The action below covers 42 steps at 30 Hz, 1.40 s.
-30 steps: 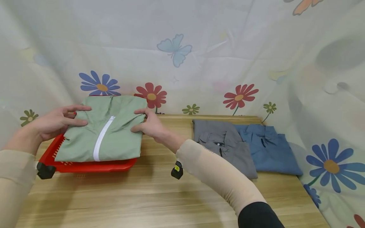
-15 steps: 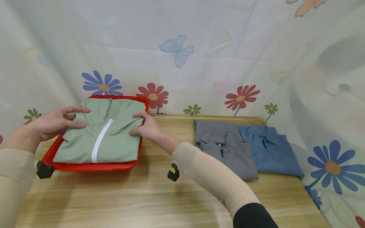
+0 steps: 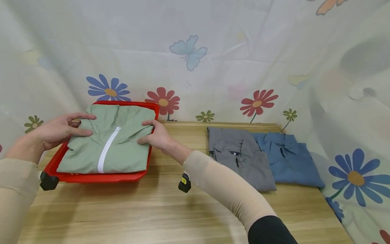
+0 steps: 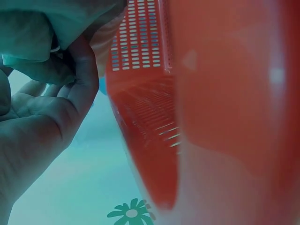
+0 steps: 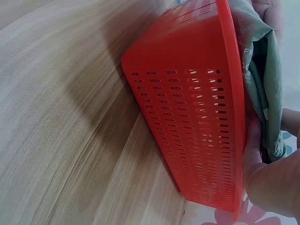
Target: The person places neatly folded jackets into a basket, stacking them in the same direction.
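A folded light-green jacket [image 3: 128, 149] with a white zipper lies flat at the top of a red plastic basket [image 3: 100, 178]. My left hand [image 3: 62, 131] grips the jacket's left edge, thumb on top; in the left wrist view its fingers curl beneath the green cloth [image 4: 28, 37]. My right hand [image 3: 159, 137] pinches the opposite edge. The right wrist view shows that edge's folded layers [image 5: 265, 98] between thumb and fingers, right at the basket rim [image 5: 234, 93]. Whatever the basket holds below the jacket is hidden.
A folded grey garment [image 3: 240, 159] lies right of the middle of the wooden table [image 3: 146, 213]. It overlaps a folded blue garment [image 3: 292, 162] on its right. A flower-printed curtain [image 3: 195, 88] stands behind the table and along the right side.
The jacket has come down a little into the basket, and the red rim now shows at the back and right. Both hands keep hold of its edges; the last half second shows hardly any movement.
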Tool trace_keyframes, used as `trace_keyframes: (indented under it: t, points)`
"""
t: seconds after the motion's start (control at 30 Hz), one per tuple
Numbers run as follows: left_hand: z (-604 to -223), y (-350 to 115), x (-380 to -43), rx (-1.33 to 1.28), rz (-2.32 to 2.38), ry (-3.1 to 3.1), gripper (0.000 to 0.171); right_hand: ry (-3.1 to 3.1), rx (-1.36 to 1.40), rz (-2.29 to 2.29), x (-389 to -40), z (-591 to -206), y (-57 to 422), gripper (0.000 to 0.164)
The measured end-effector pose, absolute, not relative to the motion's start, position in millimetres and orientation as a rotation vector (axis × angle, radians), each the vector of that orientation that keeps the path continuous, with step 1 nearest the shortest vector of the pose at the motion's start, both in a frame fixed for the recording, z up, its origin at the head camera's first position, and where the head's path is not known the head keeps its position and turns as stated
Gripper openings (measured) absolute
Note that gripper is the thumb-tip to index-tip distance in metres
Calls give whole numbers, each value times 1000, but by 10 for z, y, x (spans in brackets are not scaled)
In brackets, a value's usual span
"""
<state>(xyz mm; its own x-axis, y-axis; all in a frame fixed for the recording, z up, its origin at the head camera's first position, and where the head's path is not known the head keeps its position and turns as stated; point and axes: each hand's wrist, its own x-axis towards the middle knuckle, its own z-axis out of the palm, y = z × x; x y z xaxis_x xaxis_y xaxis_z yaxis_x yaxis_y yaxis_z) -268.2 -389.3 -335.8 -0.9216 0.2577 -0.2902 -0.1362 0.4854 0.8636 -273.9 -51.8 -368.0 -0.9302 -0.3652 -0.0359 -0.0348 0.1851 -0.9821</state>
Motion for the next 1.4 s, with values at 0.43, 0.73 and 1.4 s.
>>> trace_keyframes:
  t: [0.43, 0.73, 1.4]
  points:
    - [-3355, -3920, -2638, -50, 1418, 2441, 86, 2109, -375, -1850, -2710, -3667, -437, 54]
    - [-3348, -3897, -2590, -45, 1411, 2473, 81, 2098, -387, -1855, -2711, -3673, -385, 45]
    - [-3253, -3395, -2487, 207, 1040, 2717, 82, 2184, -435, -1812, -2672, -3807, -74, 47]
